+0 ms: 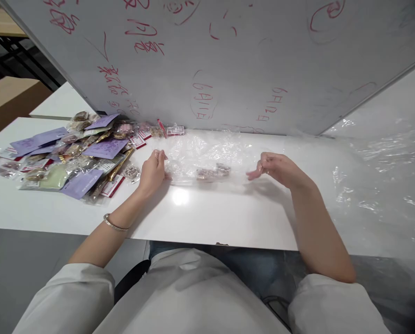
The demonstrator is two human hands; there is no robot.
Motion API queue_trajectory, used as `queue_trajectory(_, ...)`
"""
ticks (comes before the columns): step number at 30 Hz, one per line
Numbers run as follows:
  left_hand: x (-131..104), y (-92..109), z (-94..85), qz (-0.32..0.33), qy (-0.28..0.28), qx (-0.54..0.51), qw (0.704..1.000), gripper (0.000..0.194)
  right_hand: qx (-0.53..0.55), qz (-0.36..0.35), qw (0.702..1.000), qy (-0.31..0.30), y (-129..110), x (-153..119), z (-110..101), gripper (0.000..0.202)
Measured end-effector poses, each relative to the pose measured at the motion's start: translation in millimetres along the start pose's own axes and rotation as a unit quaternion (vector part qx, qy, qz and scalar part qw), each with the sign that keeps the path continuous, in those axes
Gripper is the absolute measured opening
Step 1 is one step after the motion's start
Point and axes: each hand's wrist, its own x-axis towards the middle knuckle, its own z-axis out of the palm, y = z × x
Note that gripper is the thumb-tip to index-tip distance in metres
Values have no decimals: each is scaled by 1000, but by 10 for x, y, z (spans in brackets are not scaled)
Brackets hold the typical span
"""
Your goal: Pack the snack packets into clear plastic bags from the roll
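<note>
A long, crinkled clear plastic bag (pixel 190 160) stretches between my hands, just over the white table. Small brownish and white pieces (pixel 212 172) show inside or beneath the film; their kind is unclear. My left hand (pixel 153 172) is closed, pinching the bag's left end. At the right end, my right hand (pixel 279 169) has its fingers bent and pressed together on the film; the fingertips are slightly blurred. A small packet of pale pieces (pixel 131 173) lies just left of my left hand.
Left on the table (pixel 207 218) is a heap of small packets, with purple sachets (pixel 106 148), a pale green packet (pixel 56 178) and red-and-white cards (pixel 113 185). A whiteboard (pixel 238 60) stands behind. Loose clear plastic sheeting (pixel 371 185) covers the right side. A cardboard box (pixel 12 102) is far left.
</note>
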Motion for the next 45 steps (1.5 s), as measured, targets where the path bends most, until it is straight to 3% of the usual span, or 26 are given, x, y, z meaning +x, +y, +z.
queue_trajectory(2, 29, -19, -25, -1, -4, 21, 1000, 39, 32, 64, 995, 74, 100, 101, 8, 34)
queue_trajectory(5, 66, -32, -50, 19, 1, 100, 995, 39, -75, 138, 977, 147, 166, 168, 71, 34)
queue_trajectory(10, 87, -44, 3, 35, -19, 289, 957, 34, -294, 214, 924, 115, 218, 161, 10, 34)
queue_trajectory(12, 74, -49, 29, 16, -46, 331, 943, 34, -347, 216, 903, 130, 263, 180, -11, 35)
queue_trajectory(14, 52, -48, 21, 28, -36, 327, 944, 37, -392, 213, 878, 177, 293, 203, 2, 34)
queue_trajectory(16, 25, -35, -27, 88, 20, 288, 953, 46, -412, 179, 855, 258, 275, 201, 41, 37)
queue_trajectory(18, -7, -6, -90, 195, 59, 235, 950, 54, -417, 71, 844, 329, 205, 159, 97, 52)
queue_trajectory(19, -26, 13, -114, 258, 41, 212, 942, 57, -415, 2, 850, 324, 160, 127, 135, 60)
queue_trajectory(20, -46, 33, -125, 320, -6, 192, 928, 61, -410, -57, 865, 283, 117, 94, 182, 67)
queue_trajectory(21, -65, 51, -122, 371, -73, 178, 908, 65, -401, -97, 886, 211, 84, 65, 239, 75)
queue_trajectory(23, -98, 77, -73, 420, -210, 172, 866, 74, -377, -109, 919, 38, 67, 36, 380, 92)
queue_trajectory(25, -112, 81, 3, 405, -278, 190, 850, 72, -367, -84, 924, -66, 118, 54, 527, 100)
queue_trajectory(26, -108, 75, 36, 388, -286, 201, 853, 66, -369, -76, 923, -77, 158, 77, 586, 98)
queue_trajectory(29, -63, 48, 57, 331, -286, 212, 874, 58, -366, -57, 928, -32, 254, 148, 638, 81)
queue_trajectory(37, 147, -49, -319, 214, -319, 142, 912, 48, -188, 76, 979, -15, 149, 98, 25, 34)
queue_trajectory(40, 217, -104, -345, 144, -287, 70, 944, 39, -84, 110, 990, 0, 203, 102, -134, 24)
queue_trajectory(42, 251, -131, -286, 109, -238, 21, 965, 40, -33, 118, 992, 43, 276, 142, -159, 18)
queue_trajectory(45, 263, -143, -145, 85, -144, 52, 985, 39, -79, 140, 976, 147, 378, 247, -71, 15)
